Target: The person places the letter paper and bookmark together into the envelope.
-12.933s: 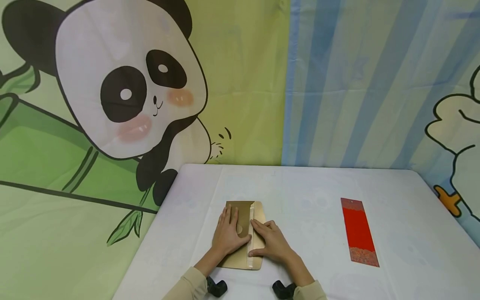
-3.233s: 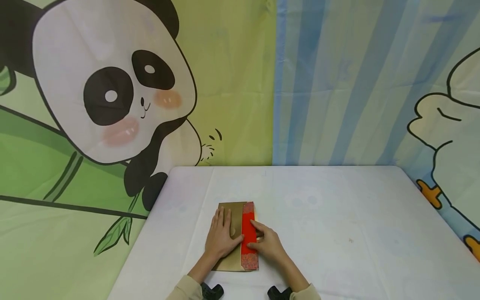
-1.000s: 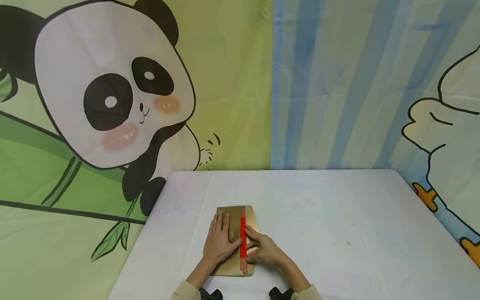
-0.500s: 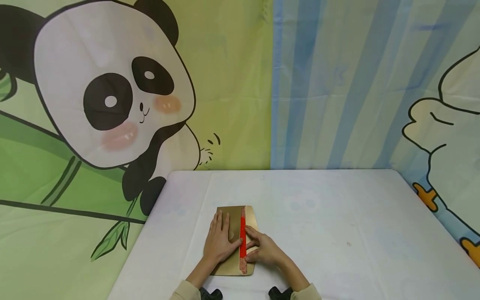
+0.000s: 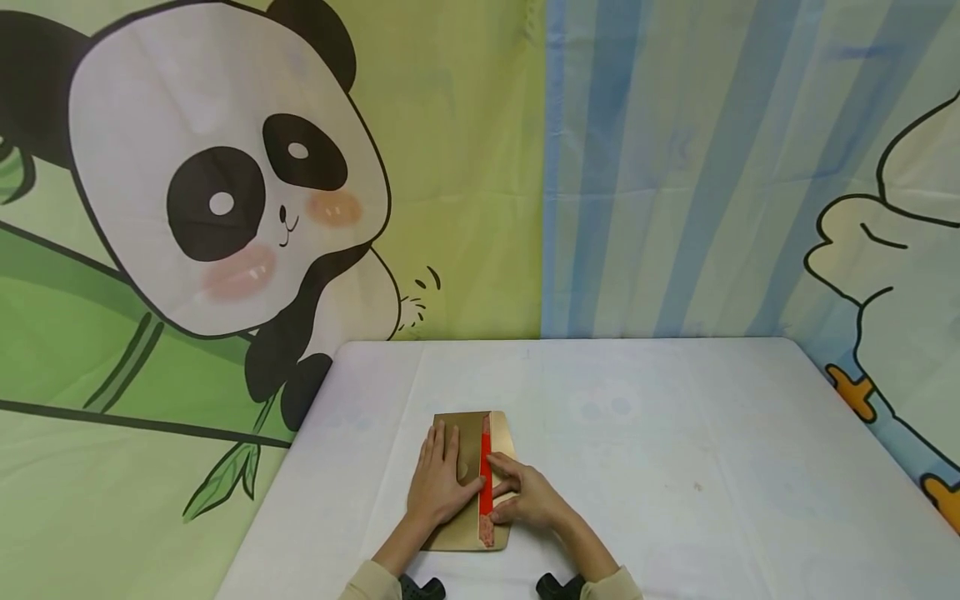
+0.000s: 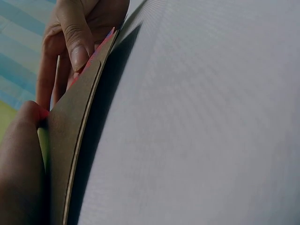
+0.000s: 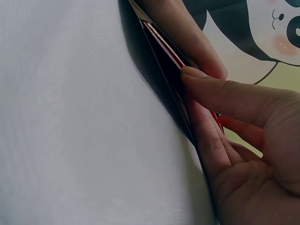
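Note:
A brown paper envelope [image 5: 468,442] lies on the white table [image 5: 637,450], its paler flap [image 5: 500,429] spread to the right. Along its mouth shows a narrow strip of a red card [image 5: 486,450] with patterned ends; the rest is hidden inside the envelope. My left hand [image 5: 437,487] rests on the envelope, fingers straight, thumb reaching the red strip. Over the flap, my right hand [image 5: 528,497] pinches the card's outer edge between thumb and fingers. In the right wrist view, its thumb and fingers [image 7: 206,126] meet at the parted envelope mouth.
Black wrist-camera mounts [image 5: 423,588] sit below both wrists. Behind the table's far edge hangs a cloth backdrop [image 5: 457,167] with a panda print and blue stripes.
The red card, first lying alone at the right, was brought onto the envelope's mouth and slid left, leaving a narrower strip visible. Over the last second almost nothing moves.

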Tool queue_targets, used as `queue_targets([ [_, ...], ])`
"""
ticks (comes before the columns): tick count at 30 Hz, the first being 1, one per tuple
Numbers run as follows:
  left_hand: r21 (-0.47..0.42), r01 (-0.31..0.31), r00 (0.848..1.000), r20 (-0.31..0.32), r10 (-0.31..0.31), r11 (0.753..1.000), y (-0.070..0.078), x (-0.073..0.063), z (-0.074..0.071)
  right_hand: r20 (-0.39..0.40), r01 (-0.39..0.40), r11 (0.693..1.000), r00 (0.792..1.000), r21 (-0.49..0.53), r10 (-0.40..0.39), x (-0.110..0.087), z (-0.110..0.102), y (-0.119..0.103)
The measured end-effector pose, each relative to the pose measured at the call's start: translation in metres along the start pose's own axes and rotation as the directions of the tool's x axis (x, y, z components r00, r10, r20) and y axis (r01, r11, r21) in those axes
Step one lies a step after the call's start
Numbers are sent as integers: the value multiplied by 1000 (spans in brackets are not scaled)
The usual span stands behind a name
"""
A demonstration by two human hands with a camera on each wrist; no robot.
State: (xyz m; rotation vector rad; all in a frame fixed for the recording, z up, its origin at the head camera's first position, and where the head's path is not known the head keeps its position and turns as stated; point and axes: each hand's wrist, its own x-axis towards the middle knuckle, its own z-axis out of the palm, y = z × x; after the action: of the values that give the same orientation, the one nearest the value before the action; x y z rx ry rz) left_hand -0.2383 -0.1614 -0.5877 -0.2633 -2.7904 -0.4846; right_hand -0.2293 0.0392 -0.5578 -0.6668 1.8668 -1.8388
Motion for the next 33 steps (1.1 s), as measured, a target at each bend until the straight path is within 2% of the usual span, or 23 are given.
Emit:
queue_targets([
  [9, 2, -5, 1000, -12, 5, 1000, 0, 0, 0, 7, -20, 997, 1000, 73, 19, 3, 0, 4],
  [12, 5, -14, 1000, -22, 14, 1000, 1, 0, 0, 27, 19, 997, 999, 74, -21, 4, 0, 6],
  [16, 6, -21, 999, -36, 21, 1000, 1, 0, -1, 52, 99, 994, 994, 36, -100, 3, 0, 7],
  [24, 14, -37, 998, -41, 38, 999, 0, -1, 0, 1, 46, 998, 999, -45, -46, 4, 6, 9],
  [33, -13, -32, 999, -30, 31, 999, -1, -1, 1, 16, 46, 993, 999, -108, -45, 0, 8, 5],
])
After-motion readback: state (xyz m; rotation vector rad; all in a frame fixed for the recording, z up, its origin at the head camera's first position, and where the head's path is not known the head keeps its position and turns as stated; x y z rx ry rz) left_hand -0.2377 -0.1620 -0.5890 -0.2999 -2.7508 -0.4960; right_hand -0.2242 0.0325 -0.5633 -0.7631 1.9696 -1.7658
